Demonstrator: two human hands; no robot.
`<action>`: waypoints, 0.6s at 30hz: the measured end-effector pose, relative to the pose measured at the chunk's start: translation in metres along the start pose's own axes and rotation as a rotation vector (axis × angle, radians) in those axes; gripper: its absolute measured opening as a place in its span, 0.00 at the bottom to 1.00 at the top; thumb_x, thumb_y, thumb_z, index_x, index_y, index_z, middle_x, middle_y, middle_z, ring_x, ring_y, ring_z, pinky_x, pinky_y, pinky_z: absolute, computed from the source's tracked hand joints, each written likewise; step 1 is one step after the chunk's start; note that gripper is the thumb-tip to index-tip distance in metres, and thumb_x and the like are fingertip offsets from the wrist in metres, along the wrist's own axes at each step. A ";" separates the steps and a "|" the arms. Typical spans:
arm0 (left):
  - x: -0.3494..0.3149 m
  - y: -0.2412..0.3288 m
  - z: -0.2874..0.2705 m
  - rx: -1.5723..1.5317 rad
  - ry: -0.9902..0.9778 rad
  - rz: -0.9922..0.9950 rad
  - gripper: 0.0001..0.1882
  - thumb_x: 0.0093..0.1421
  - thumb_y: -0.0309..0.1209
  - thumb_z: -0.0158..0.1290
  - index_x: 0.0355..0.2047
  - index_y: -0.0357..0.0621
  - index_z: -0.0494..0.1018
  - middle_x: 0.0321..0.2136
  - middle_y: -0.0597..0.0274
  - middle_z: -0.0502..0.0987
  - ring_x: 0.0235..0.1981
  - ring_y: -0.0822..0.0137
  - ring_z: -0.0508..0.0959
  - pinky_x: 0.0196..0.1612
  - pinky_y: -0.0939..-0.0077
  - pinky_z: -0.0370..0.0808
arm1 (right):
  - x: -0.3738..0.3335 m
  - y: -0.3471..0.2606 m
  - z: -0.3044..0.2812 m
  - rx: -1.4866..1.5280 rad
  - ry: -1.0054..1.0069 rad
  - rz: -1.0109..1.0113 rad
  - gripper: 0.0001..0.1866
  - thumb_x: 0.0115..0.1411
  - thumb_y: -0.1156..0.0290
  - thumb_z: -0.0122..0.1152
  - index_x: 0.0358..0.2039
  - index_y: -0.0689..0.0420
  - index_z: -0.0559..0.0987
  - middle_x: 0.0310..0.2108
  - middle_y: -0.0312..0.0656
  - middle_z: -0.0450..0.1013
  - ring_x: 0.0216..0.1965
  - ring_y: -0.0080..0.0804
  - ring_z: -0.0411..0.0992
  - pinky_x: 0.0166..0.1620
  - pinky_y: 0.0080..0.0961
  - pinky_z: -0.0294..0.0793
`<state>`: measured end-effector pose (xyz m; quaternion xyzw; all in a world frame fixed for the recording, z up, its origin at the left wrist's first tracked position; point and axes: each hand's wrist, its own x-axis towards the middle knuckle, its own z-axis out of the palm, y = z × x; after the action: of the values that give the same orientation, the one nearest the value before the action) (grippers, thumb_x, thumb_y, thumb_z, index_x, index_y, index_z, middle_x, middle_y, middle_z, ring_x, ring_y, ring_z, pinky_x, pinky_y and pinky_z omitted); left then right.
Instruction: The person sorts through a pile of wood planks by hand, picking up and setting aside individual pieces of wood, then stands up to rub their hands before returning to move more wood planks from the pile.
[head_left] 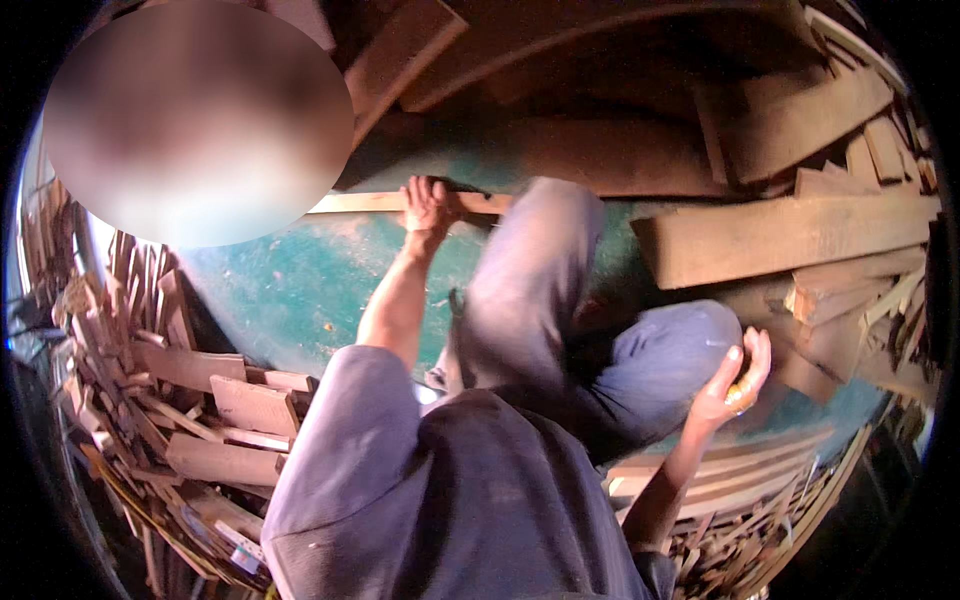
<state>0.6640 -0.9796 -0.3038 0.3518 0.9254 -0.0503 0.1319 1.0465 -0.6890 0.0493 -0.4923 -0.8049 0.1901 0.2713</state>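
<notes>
Ahead of me, my left hand (428,208) lies across a narrow, pale wooden strip (355,203), with its fingers reaching over the far edge. The strip runs sideways along the green floor, and its right end passes behind my raised knee (550,225). A dark patch beside that hand is too dim to make out. My right hand (728,388) is beside my other bent knee (675,340), at the right. It curls around a small, rounded yellow thing (741,397), mostly hidden by the palm and fingers.
Stacked wood offcuts (225,460) crowd the left side. A wide plank (790,238) and more boards lie at the right. Thin slats (750,465) are piled at the lower right. Large brown boards (600,150) stand along the far side of the green floor (300,290).
</notes>
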 end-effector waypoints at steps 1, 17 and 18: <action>0.003 0.007 -0.001 -0.040 -0.003 -0.025 0.45 0.46 0.53 0.71 0.57 0.41 0.67 0.64 0.42 0.63 0.70 0.38 0.57 0.71 0.33 0.51 | -0.002 0.009 -0.002 -0.032 -0.002 -0.018 0.20 0.70 0.72 0.57 0.59 0.67 0.73 0.54 0.52 0.76 0.54 0.44 0.75 0.61 0.40 0.71; 0.029 -0.026 -0.092 -0.079 0.142 0.079 0.21 0.61 0.41 0.59 0.52 0.48 0.73 0.45 0.53 0.79 0.52 0.51 0.77 0.60 0.51 0.69 | 0.015 0.055 -0.025 -0.104 0.050 -0.162 0.19 0.72 0.71 0.56 0.59 0.68 0.74 0.52 0.54 0.78 0.50 0.45 0.77 0.57 0.39 0.76; 0.041 -0.026 -0.119 -0.123 0.280 0.088 0.19 0.64 0.42 0.57 0.51 0.46 0.74 0.43 0.51 0.80 0.50 0.48 0.78 0.57 0.50 0.72 | 0.017 0.050 -0.022 -0.057 0.039 -0.149 0.18 0.72 0.72 0.57 0.59 0.67 0.74 0.52 0.54 0.78 0.50 0.45 0.77 0.56 0.39 0.76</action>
<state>0.5931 -0.9509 -0.2012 0.3866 0.9198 0.0620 0.0250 1.0887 -0.6511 0.0418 -0.4421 -0.8389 0.1369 0.2865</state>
